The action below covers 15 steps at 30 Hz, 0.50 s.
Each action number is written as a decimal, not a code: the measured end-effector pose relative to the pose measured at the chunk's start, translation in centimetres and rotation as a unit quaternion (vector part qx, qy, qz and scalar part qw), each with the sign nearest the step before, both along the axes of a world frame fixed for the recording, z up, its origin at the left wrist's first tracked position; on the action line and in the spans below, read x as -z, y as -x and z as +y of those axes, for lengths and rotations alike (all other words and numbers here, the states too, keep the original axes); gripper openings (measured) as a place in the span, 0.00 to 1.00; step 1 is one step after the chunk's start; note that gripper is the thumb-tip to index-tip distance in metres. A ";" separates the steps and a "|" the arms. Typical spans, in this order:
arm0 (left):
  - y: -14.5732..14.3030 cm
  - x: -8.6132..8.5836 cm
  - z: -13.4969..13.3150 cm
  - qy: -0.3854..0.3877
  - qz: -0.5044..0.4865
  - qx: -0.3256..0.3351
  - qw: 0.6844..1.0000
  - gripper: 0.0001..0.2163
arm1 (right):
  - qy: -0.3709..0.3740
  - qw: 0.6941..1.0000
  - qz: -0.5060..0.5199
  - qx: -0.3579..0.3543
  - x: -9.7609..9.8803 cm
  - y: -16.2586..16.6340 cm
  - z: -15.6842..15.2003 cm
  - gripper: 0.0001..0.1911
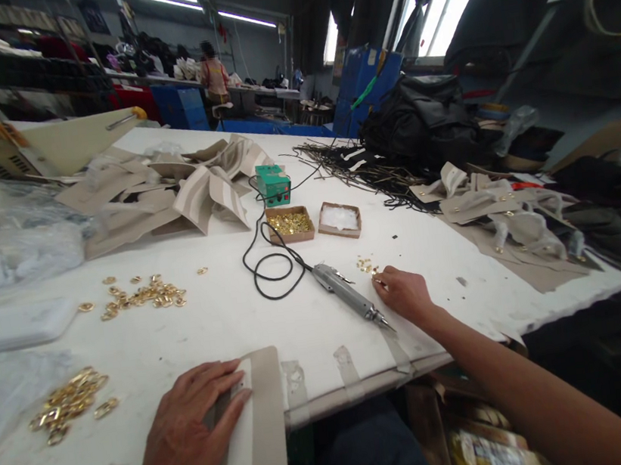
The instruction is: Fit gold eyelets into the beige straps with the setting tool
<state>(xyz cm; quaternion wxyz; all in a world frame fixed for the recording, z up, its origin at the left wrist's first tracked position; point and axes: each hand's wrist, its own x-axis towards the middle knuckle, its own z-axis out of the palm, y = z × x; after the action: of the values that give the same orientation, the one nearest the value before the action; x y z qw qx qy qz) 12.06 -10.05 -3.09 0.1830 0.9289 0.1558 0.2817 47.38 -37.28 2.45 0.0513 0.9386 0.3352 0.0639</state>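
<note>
Left hand (190, 424) flat on strip (257, 438) | right hand (404, 292) fingers pinching screws (366, 265) | screwdriver (347, 296) beside

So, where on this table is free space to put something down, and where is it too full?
Bare top lies between the gold rings and the coiled cable, and along the front edge between the left hand and the electric screwdriver. Crowded: beige pieces at the back, black strips, fabric at right.

Left hand (191, 431) flat on beige strip (260, 437), right hand (404, 292) at small gold screws (366, 265) beside electric screwdriver (347, 296).
</note>
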 end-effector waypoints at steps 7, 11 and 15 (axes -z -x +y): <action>0.0 -0.2 -0.1 0.009 -0.005 0.001 1.000 0.15 | 0.001 1.000 -0.005 -0.007 0.2 -0.3 -0.1 0.20; -0.1 -0.2 -0.2 0.009 -0.004 0.001 1.000 0.16 | 0.004 1.000 -0.008 -0.018 0.3 -0.2 -0.2 0.20; -0.1 -0.1 -0.1 -0.003 -0.005 -0.002 1.000 0.15 | 0.004 1.000 -0.010 -0.024 0.3 0.0 -0.1 0.19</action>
<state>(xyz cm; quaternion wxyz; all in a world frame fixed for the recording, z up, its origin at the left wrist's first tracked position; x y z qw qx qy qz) 12.13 -10.17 -2.95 0.1803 0.9277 0.1561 0.2873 47.35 -37.42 2.19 0.0564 0.9295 0.3571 0.0728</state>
